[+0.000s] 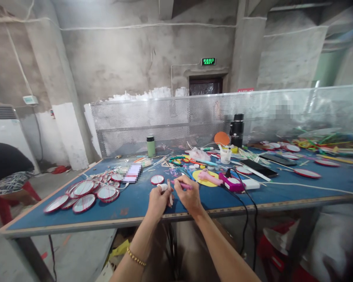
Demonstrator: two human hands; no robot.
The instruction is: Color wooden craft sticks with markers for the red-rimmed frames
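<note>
Near the table's front edge my left hand (157, 201) is closed around a flat wooden stick (169, 188) standing roughly upright. A white wrap (162, 187) covers one of its fingers. Close on the right, my right hand (190, 196) grips a purple-pink pen (183, 185), its tip end toward the stick. Whether the tip touches the wood I cannot tell. Just beyond my left hand lies a small round red-rimmed disc (157, 179). A yellow disc (204, 178) with a pink tool (209, 177) on it is right of my right hand.
Several red-rimmed discs (84, 188) are piled at left beside a phone (132, 172). A purple device (231, 182), cables and a black phone (259, 167) lie at right. A green bottle (151, 147) and black flask (237, 131) stand before the perforated screen (164, 125). A person (10, 164) sits far left.
</note>
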